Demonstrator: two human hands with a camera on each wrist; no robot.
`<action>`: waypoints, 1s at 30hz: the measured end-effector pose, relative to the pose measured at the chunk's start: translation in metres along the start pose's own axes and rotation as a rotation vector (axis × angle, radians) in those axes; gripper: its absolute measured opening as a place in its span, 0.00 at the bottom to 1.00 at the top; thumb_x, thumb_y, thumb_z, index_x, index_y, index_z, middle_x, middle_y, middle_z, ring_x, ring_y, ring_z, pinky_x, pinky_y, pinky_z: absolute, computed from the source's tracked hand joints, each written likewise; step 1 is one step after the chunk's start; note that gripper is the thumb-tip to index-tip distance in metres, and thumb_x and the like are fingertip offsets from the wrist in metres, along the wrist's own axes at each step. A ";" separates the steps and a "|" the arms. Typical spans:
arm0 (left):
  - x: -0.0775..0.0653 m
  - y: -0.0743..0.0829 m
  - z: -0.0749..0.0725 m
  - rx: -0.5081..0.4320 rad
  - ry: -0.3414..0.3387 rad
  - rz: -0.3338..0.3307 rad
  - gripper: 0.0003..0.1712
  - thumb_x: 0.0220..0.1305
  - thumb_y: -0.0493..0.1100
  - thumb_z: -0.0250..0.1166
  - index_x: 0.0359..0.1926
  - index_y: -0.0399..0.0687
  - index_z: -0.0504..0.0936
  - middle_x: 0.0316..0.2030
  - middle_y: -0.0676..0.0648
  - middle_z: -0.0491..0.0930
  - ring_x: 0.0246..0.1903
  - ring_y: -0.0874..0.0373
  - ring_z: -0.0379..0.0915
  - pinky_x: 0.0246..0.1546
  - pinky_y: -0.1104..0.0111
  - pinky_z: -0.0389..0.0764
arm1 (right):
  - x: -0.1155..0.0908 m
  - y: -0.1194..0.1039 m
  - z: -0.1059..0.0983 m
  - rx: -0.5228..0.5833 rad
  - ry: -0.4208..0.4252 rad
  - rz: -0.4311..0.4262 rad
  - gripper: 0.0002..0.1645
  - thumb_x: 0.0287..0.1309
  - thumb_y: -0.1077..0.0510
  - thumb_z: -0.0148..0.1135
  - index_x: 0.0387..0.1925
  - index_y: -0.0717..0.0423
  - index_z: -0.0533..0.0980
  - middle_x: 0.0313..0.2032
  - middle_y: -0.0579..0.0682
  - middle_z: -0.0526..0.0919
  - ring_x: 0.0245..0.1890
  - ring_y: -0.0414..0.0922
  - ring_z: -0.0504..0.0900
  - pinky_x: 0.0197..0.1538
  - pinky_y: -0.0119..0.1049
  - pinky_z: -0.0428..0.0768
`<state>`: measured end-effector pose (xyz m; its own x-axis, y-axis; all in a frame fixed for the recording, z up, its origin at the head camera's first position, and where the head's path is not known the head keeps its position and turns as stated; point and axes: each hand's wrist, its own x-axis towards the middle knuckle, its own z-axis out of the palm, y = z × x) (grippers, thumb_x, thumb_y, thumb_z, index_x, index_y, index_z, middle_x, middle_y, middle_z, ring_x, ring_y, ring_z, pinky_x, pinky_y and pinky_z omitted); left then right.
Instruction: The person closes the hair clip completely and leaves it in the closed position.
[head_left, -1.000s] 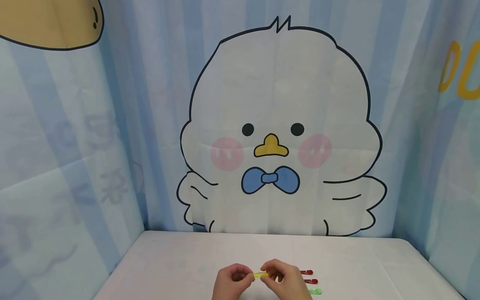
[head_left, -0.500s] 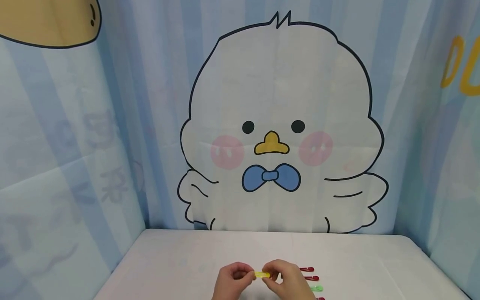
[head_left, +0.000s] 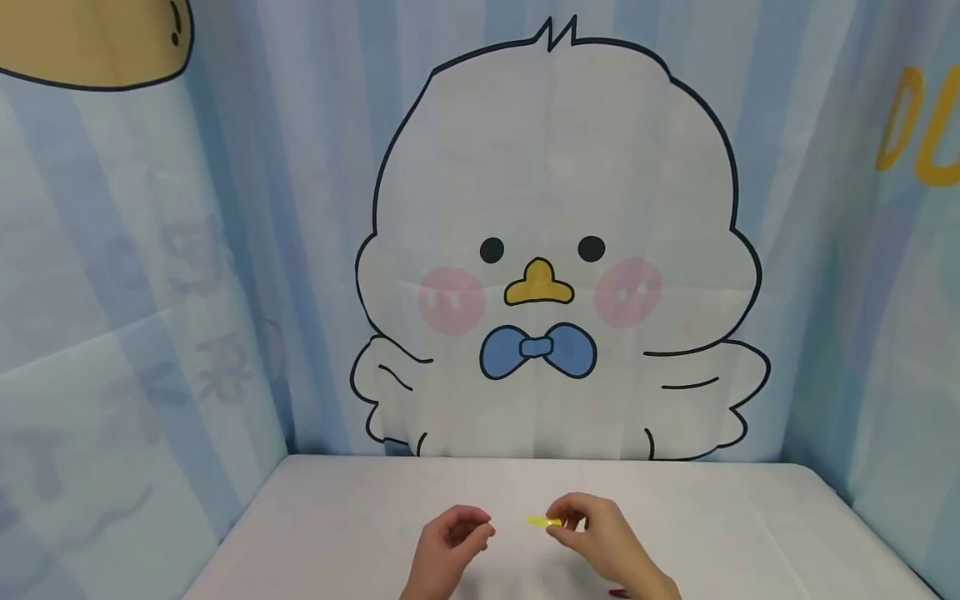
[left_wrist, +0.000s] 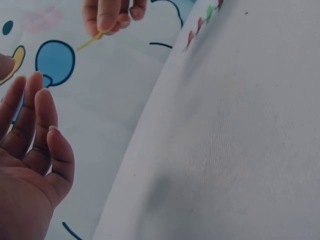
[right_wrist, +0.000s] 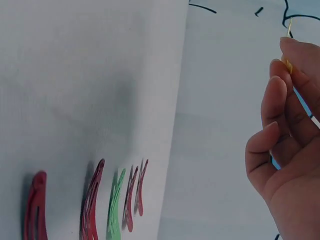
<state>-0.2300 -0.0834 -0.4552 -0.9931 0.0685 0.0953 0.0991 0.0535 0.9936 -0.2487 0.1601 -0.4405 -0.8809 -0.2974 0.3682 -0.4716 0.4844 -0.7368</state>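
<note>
My right hand (head_left: pixel 600 533) pinches a slim yellow hair clip (head_left: pixel 538 522) between thumb and fingertips, raised over the table. The clip's pointed end sticks out toward the left hand. In the left wrist view the same yellow clip (left_wrist: pixel 89 43) shows below the right fingertips (left_wrist: pixel 106 22). My left hand (head_left: pixel 448 546) is apart from the clip, fingers loosely bent, holding nothing. In the right wrist view, a green hair clip (right_wrist: pixel 115 205) lies in a row with several red ones, among them a dark red hair clip (right_wrist: pixel 91 205).
A white-covered table (head_left: pixel 360 508) carries the row of clips on its right side, mostly hidden by the right arm in the head view. Behind stands a blue-striped curtain (head_left: pixel 322 250) with a printed white chick (head_left: pixel 540 167).
Both hands held the yellow hair clip earlier. The left hand has let go, and the right hand has moved right and up with the clip, its arm now covering most of the row.
</note>
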 end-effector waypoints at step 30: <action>0.002 -0.006 -0.033 0.205 -0.079 0.031 0.16 0.65 0.39 0.68 0.51 0.36 0.79 0.41 0.46 0.84 0.38 0.54 0.76 0.37 0.61 0.75 | 0.021 0.050 -0.001 -0.239 -0.205 0.313 0.09 0.47 0.66 0.74 0.25 0.53 0.80 0.23 0.44 0.75 0.25 0.43 0.71 0.32 0.39 0.70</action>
<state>-0.2343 -0.1163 -0.4586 -0.9823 0.1502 0.1123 0.1478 0.2512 0.9566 -0.2908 0.1796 -0.4692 -0.9677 -0.2519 0.0104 -0.2012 0.7468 -0.6339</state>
